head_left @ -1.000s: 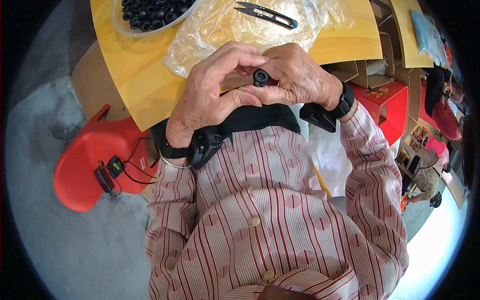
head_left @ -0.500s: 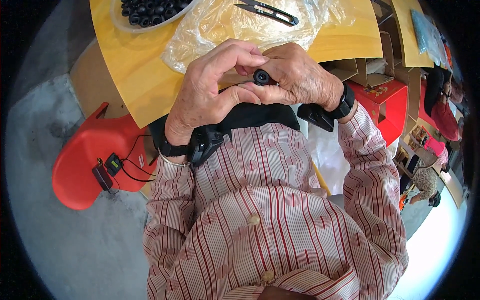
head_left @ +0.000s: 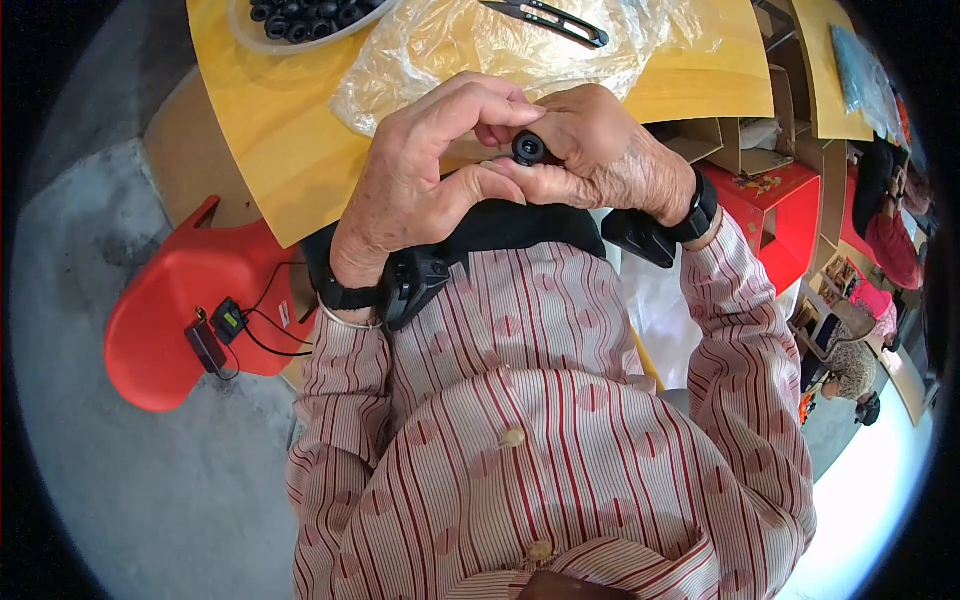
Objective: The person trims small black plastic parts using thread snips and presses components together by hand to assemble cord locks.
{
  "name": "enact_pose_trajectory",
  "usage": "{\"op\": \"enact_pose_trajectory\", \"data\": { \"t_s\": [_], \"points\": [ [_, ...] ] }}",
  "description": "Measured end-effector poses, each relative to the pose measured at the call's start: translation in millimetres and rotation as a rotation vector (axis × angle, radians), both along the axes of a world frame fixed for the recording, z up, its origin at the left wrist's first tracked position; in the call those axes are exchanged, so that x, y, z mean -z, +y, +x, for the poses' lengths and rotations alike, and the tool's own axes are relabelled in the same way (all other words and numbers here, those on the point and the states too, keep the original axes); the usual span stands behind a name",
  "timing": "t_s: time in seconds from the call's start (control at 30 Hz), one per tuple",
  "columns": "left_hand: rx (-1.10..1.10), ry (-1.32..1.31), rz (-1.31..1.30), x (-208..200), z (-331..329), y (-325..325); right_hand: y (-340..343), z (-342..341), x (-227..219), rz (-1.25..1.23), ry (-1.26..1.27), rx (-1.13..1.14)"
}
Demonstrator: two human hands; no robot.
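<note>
Over the near edge of the table, my right hand (head_left: 600,145) is closed, its thumb and fingers round a small black ring-shaped piece (head_left: 528,148) whose round end with a hole faces up. My left hand (head_left: 425,165) reaches in from the left with curled fingers. Its index fingertip and thumb tip touch my right hand beside the piece. What the left fingertips pinch, if anything, is hidden between the hands. Similar black pieces (head_left: 300,20) fill a translucent round tub (head_left: 262,44) at the far left.
A crumpled clear plastic bag (head_left: 420,60) lies on the yellow table (head_left: 270,140), with black thread snips (head_left: 550,20) on it. A red chair (head_left: 150,340) at left carries small black devices with cables. Cardboard boxes and a red box (head_left: 765,215) stand at right; other people are farther off.
The view has shifted slightly, so the table and tub sit a little farther right and up. Both hands keep nearly the same pose round the black piece.
</note>
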State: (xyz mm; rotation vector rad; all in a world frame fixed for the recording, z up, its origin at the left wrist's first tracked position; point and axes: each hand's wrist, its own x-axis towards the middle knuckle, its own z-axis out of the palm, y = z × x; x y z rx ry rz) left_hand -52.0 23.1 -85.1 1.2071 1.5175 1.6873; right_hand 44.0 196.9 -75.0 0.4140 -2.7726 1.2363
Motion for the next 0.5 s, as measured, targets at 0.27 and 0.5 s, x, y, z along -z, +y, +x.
{"op": "enact_pose_trajectory", "data": {
  "t_s": [0.27, 0.5],
  "points": [
    [-0.109, 0.313, -0.006, -4.5, 2.1, 5.5, 5.4, 5.7, -9.8, -0.356, -0.401, -0.013],
    [-0.118, 0.357, -0.035, -6.2, 8.9, 6.7, 2.3, 12.7, -16.9, -0.461, -0.741, 0.037]
  ]
}}
